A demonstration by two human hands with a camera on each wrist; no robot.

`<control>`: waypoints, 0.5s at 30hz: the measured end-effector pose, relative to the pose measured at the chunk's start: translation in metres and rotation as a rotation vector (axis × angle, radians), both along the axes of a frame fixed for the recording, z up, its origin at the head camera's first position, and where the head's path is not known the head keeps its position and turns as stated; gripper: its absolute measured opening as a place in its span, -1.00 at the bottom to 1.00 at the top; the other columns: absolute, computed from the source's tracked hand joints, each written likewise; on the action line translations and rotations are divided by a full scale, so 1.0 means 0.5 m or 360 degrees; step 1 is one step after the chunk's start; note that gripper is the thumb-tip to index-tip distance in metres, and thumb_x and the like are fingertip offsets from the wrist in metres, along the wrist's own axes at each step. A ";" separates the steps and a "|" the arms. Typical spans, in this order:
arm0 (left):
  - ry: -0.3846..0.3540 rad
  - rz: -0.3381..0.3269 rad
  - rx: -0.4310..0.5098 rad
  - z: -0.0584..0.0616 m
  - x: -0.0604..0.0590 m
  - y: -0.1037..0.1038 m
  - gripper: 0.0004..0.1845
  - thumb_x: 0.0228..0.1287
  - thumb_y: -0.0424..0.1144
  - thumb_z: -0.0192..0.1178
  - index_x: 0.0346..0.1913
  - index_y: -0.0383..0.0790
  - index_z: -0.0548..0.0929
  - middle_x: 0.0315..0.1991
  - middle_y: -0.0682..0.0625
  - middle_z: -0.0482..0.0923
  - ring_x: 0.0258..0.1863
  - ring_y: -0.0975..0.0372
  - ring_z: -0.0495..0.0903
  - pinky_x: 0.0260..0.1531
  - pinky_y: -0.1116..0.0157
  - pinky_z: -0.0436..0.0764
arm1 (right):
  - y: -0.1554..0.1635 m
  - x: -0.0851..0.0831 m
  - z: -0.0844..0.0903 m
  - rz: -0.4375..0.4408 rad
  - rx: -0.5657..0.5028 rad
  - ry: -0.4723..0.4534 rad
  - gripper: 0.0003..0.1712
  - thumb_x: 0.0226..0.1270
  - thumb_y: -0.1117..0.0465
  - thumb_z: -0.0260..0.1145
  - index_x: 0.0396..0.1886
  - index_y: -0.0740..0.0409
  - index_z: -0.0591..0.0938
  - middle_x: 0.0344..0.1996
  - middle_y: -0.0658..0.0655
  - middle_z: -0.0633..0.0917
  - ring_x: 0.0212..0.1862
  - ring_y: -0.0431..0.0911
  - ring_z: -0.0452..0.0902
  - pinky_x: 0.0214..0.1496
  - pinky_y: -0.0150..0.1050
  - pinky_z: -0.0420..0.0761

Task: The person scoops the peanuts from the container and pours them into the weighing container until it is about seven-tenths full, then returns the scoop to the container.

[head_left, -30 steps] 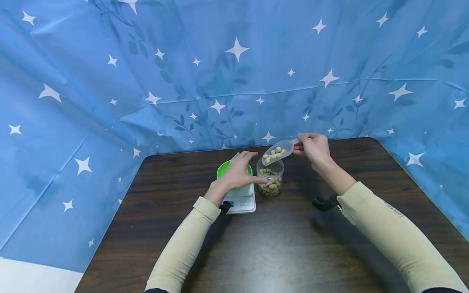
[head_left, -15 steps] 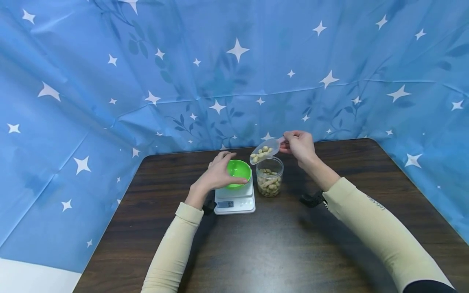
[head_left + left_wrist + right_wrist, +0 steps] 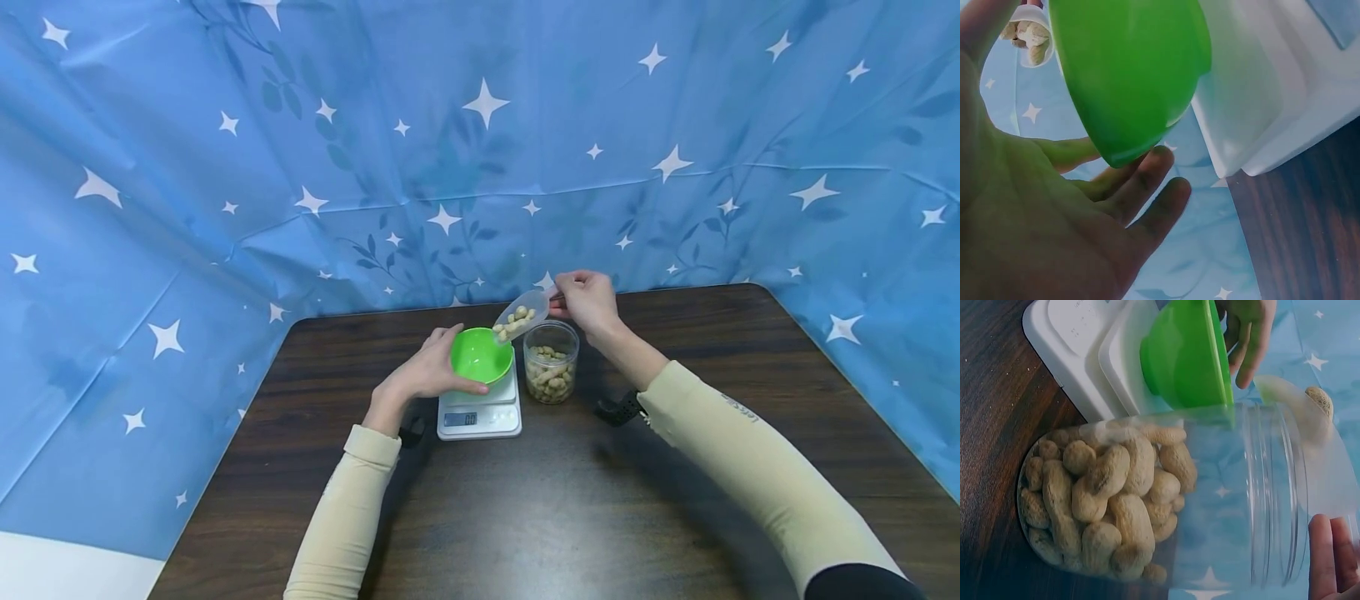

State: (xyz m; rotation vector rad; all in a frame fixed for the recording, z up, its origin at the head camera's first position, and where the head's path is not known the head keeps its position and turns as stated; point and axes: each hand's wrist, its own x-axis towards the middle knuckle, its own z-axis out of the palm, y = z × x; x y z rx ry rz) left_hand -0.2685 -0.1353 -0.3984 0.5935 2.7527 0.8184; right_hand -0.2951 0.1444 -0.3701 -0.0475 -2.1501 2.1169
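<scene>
My left hand (image 3: 426, 368) holds a green bowl (image 3: 482, 357) from its left side, thumb along the near rim and fingers around the far side. The bowl sits on a white kitchen scale (image 3: 491, 422). With my right hand (image 3: 588, 302) I pinch the handle of a translucent scoop (image 3: 537, 301), which carries several peanuts (image 3: 517, 319). The scoop tilts down to the left, its tip over the bowl's right rim. Just right of the scale stands a clear jar (image 3: 1216, 506), partly filled with peanuts in their shells (image 3: 1110, 475).
Everything stands near the far edge of a dark wooden table (image 3: 540, 508). A blue curtain with white stars (image 3: 450, 150) hangs directly behind it. The scale's small display (image 3: 460, 419) faces me.
My right hand has carried the loaded scoop leftward from above the jar to the bowl's rim. My left hand has moved left from over the bowl and jar to the bowl's left side.
</scene>
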 end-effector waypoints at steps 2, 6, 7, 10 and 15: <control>-0.0014 -0.0008 0.0009 -0.003 0.001 -0.002 0.33 -0.07 0.15 0.61 0.63 -0.28 0.03 0.40 -0.24 0.25 0.31 -0.02 0.34 0.26 -0.04 0.45 | -0.009 0.000 0.000 -0.0001 0.0023 0.0013 -0.64 0.64 0.22 0.12 0.12 0.48 0.57 -0.38 0.18 0.73 -0.41 -0.19 0.71 -0.21 -0.25 0.74; -0.0024 -0.0017 0.0036 -0.010 -0.001 -0.005 0.31 -0.06 0.14 0.62 0.62 -0.31 0.05 0.36 -0.23 0.31 0.27 0.00 0.38 0.27 -0.01 0.45 | -0.022 0.000 0.000 0.0007 0.0065 0.0050 -0.65 0.64 0.22 0.12 0.12 0.47 0.58 -0.35 0.26 0.74 -0.45 -0.19 0.72 -0.25 -0.25 0.74; -0.0021 -0.0017 0.0043 -0.011 -0.001 -0.006 0.30 -0.06 0.14 0.62 0.61 -0.32 0.06 0.35 -0.23 0.32 0.26 0.00 0.39 0.26 -0.01 0.45 | -0.024 0.000 0.000 0.0011 0.0079 0.0060 -0.64 0.64 0.22 0.13 0.13 0.47 0.58 -0.33 0.28 0.74 -0.45 -0.19 0.72 -0.25 -0.26 0.74; -0.0011 -0.0013 0.0053 -0.015 -0.002 -0.008 0.28 -0.05 0.14 0.61 0.60 -0.34 0.08 0.34 -0.22 0.33 0.24 0.01 0.41 0.25 0.00 0.47 | -0.032 0.001 0.001 0.0018 0.0129 0.0090 -0.63 0.64 0.23 0.12 0.15 0.48 0.57 -0.29 0.33 0.73 -0.47 -0.19 0.72 -0.27 -0.27 0.73; 0.0004 -0.0007 0.0070 -0.020 -0.005 -0.009 0.27 -0.04 0.15 0.61 0.59 -0.36 0.11 0.35 -0.22 0.33 0.23 0.01 0.42 0.25 0.00 0.47 | -0.040 0.004 0.005 0.0021 0.0283 0.0188 -0.62 0.64 0.22 0.13 0.18 0.46 0.57 -0.27 0.36 0.73 -0.46 -0.16 0.72 -0.29 -0.27 0.74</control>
